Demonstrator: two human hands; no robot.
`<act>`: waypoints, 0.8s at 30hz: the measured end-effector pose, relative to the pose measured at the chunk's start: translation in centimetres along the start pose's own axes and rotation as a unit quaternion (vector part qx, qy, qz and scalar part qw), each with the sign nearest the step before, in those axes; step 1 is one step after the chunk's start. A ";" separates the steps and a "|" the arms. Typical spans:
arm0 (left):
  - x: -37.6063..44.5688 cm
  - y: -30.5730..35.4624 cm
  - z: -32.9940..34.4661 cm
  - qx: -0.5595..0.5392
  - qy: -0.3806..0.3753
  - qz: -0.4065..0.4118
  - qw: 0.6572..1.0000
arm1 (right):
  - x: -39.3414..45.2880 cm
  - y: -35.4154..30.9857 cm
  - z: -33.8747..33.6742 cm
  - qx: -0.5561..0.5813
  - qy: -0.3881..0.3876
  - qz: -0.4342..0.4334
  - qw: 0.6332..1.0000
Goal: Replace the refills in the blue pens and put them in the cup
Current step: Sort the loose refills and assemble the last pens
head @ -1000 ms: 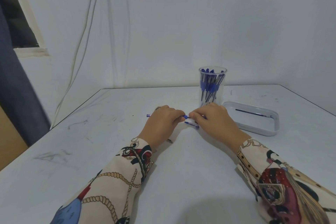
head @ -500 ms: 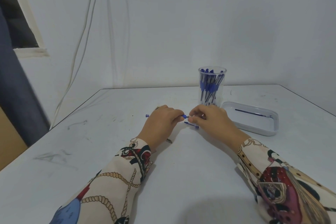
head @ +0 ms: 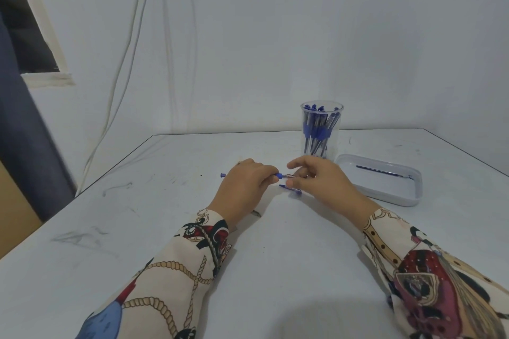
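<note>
My left hand (head: 245, 186) grips a blue pen (head: 278, 175) level over the white table (head: 275, 242); its blue end plug (head: 222, 175) sticks out on the left. My right hand (head: 321, 183) pinches the pen's tip end, with the index finger lifted. A blue pen cap (head: 290, 190) lies on the table just below both hands. Behind them a clear cup (head: 321, 129) stands upright with several blue pens inside. A white tray (head: 385, 192) to the right holds one thin refill (head: 382, 171).
White cables (head: 121, 91) hang down the wall at the back left. A dark curtain (head: 24, 146) borders the table's left edge. A small dark object (head: 256, 213) lies by my left wrist. The table's right edge runs past the tray.
My right hand's fingers have loosened and spread, the index finger lifting off the pen's tip end. The left hand has hardly moved.
</note>
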State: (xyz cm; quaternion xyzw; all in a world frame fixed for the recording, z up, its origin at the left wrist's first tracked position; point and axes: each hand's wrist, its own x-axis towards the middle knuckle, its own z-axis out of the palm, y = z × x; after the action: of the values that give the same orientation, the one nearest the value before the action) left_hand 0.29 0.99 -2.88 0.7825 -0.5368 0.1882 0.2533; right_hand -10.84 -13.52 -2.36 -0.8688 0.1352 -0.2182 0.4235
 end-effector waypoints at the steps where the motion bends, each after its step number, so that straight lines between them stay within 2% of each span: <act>1: 0.0 -0.1 0.0 -0.002 0.001 -0.002 1.000 | 0.0 -0.1 0.0 0.009 0.004 0.005 1.000; 9: 0.1 -0.2 0.1 0.002 -0.012 -0.013 1.000 | 0.2 -0.1 -0.1 0.073 0.015 0.026 0.997; 19: -0.1 -0.6 0.1 -0.010 -0.009 -0.030 0.999 | 0.1 -0.3 -0.9 0.061 0.035 0.017 0.997; 24: -0.2 -1.0 0.2 -0.015 -0.015 -0.055 0.998 | -0.1 -0.1 -2.2 -0.043 0.029 0.035 0.998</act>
State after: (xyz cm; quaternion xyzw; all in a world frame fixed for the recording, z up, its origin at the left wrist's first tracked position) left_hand 1.21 1.35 -3.32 0.8098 -0.4991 0.1546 0.2668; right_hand -11.99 -14.88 -1.07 -0.8742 0.1875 -0.2223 0.3888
